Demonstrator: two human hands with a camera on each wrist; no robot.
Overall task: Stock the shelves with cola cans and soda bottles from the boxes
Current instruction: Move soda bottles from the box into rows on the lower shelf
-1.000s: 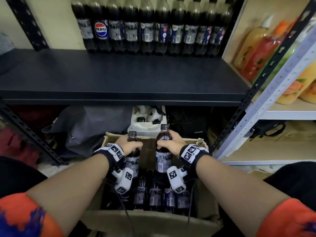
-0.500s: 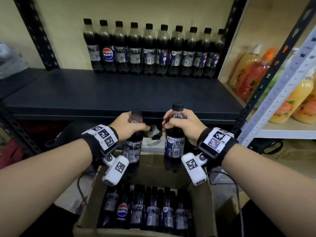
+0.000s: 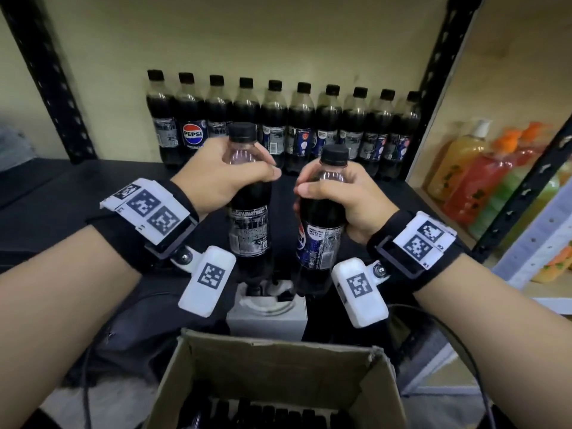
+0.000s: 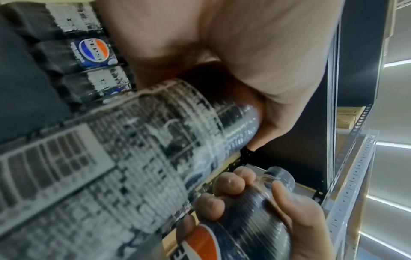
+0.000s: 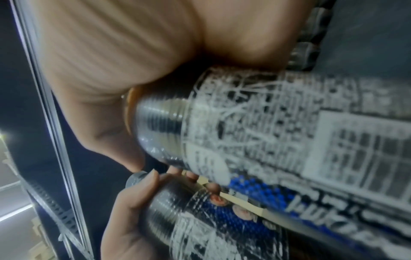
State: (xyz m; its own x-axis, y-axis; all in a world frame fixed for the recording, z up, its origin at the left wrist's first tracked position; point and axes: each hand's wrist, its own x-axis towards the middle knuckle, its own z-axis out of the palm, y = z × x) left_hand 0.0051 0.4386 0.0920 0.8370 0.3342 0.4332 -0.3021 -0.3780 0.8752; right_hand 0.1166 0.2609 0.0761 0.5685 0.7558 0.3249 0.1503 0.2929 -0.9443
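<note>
My left hand (image 3: 229, 178) grips a dark cola bottle (image 3: 249, 224) round its shoulder, upright, above the front of the black shelf (image 3: 93, 193). Beside it my right hand (image 3: 337, 193) grips a second cola bottle (image 3: 322, 239) the same way, slightly lower. In the left wrist view the left bottle (image 4: 138, 158) fills the frame, with the right hand (image 4: 295, 211) and its bottle below. In the right wrist view the right bottle (image 5: 278, 132) lies under my palm. A row of several cola bottles (image 3: 281, 125) stands at the back of the shelf.
An open cardboard box (image 3: 278, 363) with several more dark bottles sits below the shelf's front edge. A white case (image 3: 266, 314) stands behind it. A black upright (image 3: 445, 82) bounds the shelf on the right; beyond it, orange and green juice bottles (image 3: 483, 168) stand on a grey rack.
Both hands have lifted their bottles out of the box and up to shelf height. The view has tilted upward, so the back row of bottles now shows in full.
</note>
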